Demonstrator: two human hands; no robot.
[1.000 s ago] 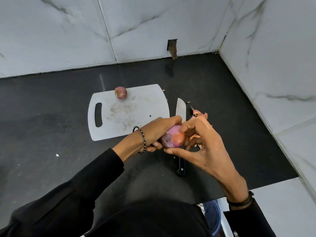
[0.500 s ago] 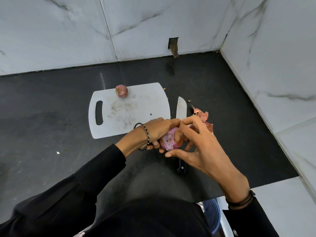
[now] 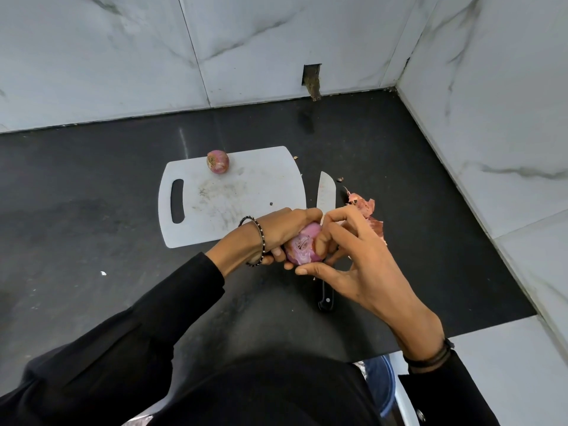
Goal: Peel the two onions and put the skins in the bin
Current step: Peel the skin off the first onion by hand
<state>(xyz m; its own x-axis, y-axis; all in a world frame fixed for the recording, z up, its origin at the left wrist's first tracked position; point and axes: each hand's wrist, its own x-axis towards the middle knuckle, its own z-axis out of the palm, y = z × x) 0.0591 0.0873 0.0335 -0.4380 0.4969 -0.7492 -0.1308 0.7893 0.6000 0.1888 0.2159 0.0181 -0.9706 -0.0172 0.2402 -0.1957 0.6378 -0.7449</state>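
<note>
Partly peeled onion (image 3: 302, 247), pink-purple, cut end showing, left hand (image 3: 281, 229) gripping

Left of the cutting board (image 3: 246, 192) the dark counter (image 3: 92, 210) lies bare and wide, bar one small white speck (image 3: 103, 273) toward the near side. Behind the board a bare strip runs to the back wall (image 3: 246, 41). An onion (image 3: 218, 161) sits at the board's far edge; its middle and slot end are open. Just right of the board a knife (image 3: 325, 192) lies lengthwise, blade pointing away, with a heap of skins (image 3: 364, 207) right of that. Off the board's near right corner the left grip (image 3: 282, 229) and right grip (image 3: 362, 259) meet round a second onion (image 3: 302, 249) above the knife, blocking that corner. Further right, the side wall (image 3: 491, 118) closes the counter.
</note>
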